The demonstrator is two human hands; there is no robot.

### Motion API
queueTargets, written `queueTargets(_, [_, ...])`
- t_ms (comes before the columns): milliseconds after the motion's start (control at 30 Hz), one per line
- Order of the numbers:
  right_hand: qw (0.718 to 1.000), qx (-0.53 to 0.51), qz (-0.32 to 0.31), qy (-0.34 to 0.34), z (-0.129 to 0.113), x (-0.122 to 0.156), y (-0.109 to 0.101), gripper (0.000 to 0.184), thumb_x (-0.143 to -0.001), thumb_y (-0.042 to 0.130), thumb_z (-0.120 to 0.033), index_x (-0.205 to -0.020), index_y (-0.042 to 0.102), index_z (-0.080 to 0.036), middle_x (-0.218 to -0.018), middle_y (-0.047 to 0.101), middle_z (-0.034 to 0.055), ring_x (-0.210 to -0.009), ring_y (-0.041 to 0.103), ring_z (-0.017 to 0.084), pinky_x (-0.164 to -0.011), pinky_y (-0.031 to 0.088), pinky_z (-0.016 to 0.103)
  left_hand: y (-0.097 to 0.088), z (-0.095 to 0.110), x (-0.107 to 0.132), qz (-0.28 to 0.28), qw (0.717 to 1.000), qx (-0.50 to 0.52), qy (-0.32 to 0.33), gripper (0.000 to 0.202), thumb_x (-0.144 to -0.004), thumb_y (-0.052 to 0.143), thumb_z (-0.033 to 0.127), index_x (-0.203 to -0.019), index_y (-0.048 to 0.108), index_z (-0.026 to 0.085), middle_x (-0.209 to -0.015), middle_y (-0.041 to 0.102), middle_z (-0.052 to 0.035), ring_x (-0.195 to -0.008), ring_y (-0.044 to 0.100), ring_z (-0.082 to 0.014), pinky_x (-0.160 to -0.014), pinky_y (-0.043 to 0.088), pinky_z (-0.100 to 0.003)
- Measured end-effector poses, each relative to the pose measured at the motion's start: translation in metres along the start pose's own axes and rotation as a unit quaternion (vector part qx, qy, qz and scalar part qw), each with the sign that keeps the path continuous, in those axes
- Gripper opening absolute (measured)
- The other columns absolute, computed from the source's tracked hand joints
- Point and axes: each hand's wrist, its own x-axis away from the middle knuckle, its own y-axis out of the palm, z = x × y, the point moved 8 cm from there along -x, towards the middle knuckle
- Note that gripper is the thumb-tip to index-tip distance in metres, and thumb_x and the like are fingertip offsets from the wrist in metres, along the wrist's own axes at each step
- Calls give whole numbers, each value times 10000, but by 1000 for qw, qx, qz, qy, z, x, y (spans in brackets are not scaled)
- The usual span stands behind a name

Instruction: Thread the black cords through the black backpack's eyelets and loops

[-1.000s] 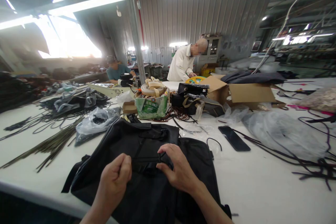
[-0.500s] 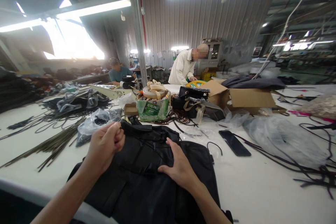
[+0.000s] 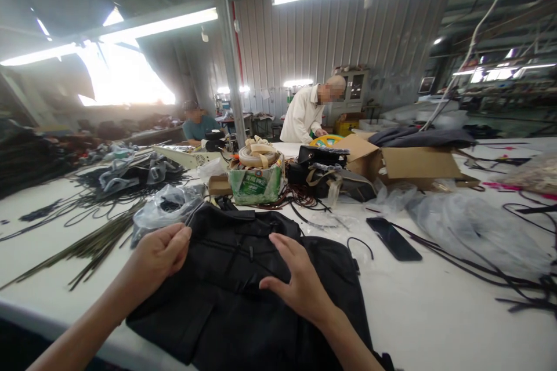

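Observation:
A black fabric bag [image 3: 243, 301] lies flat on the white table [image 3: 435, 313] right in front of me. My left hand [image 3: 159, 255] pinches the bag's upper left corner, fingers closed on the fabric. My right hand [image 3: 298, 281] rests flat on the middle of the bag with its fingers stretched out. A thin black cord with a small toggle [image 3: 251, 253] runs across the bag between my hands.
A black phone [image 3: 394, 238] lies right of the bag. Behind it stand a green box of webbing rolls [image 3: 255, 177], cardboard boxes [image 3: 409, 162], clear plastic bags [image 3: 470, 226] and black cords [image 3: 522, 287]. Thin rods [image 3: 87, 243] lie at left. Two people work at the back.
My left hand went from a fist low on the bag out to its upper left corner. My right hand let go of the strap and now lies flat.

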Motion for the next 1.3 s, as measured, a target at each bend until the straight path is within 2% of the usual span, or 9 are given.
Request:
queueTargets(167, [993,-14,-15,-115,-36,-2,15,732,-1051,743,-500,-1689,444,-304,-1541,668,123,-1406,613,314,-1241,470,543,3,-13,18,-76,997,10,-8,647,-1045,527,772,-698,477,228,-545,457,40,-471,357,-104,-440,291,-217])
queueTargets(267, [992,-44,16,-118,-40,-2,17,611,-1097,659,-515,-1645,512,-291,-1269,767,97,-1148,691,273,-1062,537,474,12,-15,30,-111,993,24,-21,613,-1064,539,735,-727,501,224,-550,452,38,-479,348,-105,-433,258,-208])
queueTargets(400, [993,-84,31,-78,-35,1,13,480,-1061,723,-530,-1465,684,-274,-1054,773,52,-973,699,237,-947,523,410,32,-10,40,-142,987,63,-29,613,-1035,606,731,-711,516,219,-550,411,41,-475,338,-103,-421,248,-199])
queueTargets(500, [992,-115,27,-54,-33,3,9,348,-1026,791,-488,-1292,750,-267,-1028,788,34,-966,714,229,-953,507,391,39,-6,40,-98,982,151,-63,605,-996,693,719,-719,491,220,-573,359,64,-466,332,-91,-421,275,-184])
queueTargets(633, [990,-131,40,-39,-28,4,6,281,-1019,815,-349,-1274,733,-266,-1122,809,44,-1042,730,242,-1008,507,397,43,0,37,-30,961,259,-95,618,-945,793,677,-702,461,216,-588,351,72,-439,326,-75,-393,265,-167])
queueTargets(867, [997,-67,15,-22,-15,3,12,335,-971,843,-206,-1280,722,-256,-1200,803,55,-1102,716,268,-1052,516,429,37,-2,38,36,955,278,-100,641,-912,839,661,-658,473,201,-581,377,63,-439,328,-71,-378,294,-167])
queueTargets(1000, [999,-45,-1,2,-9,2,14,355,-952,837,-137,-1270,728,-252,-1203,798,52,-1127,706,268,-1071,515,428,24,-5,40,91,943,307,-92,599,-883,895,559,-664,465,205,-593,362,75,-441,329,-71,-380,304,-169])
queueTargets(1133, [998,-31,-26,41,-1,1,20,342,-939,842,-130,-1238,744,-264,-1175,796,41,-1151,700,277,-1101,503,446,26,-17,46,116,945,295,-82,504,-901,860,415,-651,473,209,-599,382,66,-461,364,-84,-396,324,-179])
queueTargets(1300, [997,-24,-36,68,7,4,23,320,-933,818,-112,-1210,759,-260,-1164,798,52,-1143,710,296,-1094,518,466,32,-45,58,152,935,300,-115,451,-894,799,338,-641,447,216,-589,383,69,-444,351,-78,-390,299,-182])
